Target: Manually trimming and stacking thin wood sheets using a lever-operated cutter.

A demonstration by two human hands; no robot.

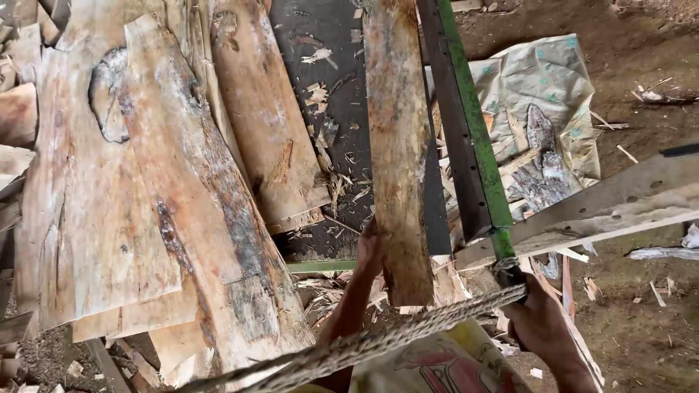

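Observation:
My left hand (370, 251) grips the left edge of a long rough wood slab (398, 138) that runs up the middle of the view, its near end at my hand. My right hand (540, 320) is closed on the dark handle of a green-painted metal bar (473, 124), which slants up beside the slab's right side. A twisted rope (378, 342) stretches from the bar's handle down to the lower left, across my lap.
A pile of wide bark-edged wood slabs (167, 189) lies to the left. A dark board (331, 87) strewn with chips sits behind the held slab. At right a pale plank (619, 204) crosses over a woven sack (546, 87) with bark scraps on bare dirt.

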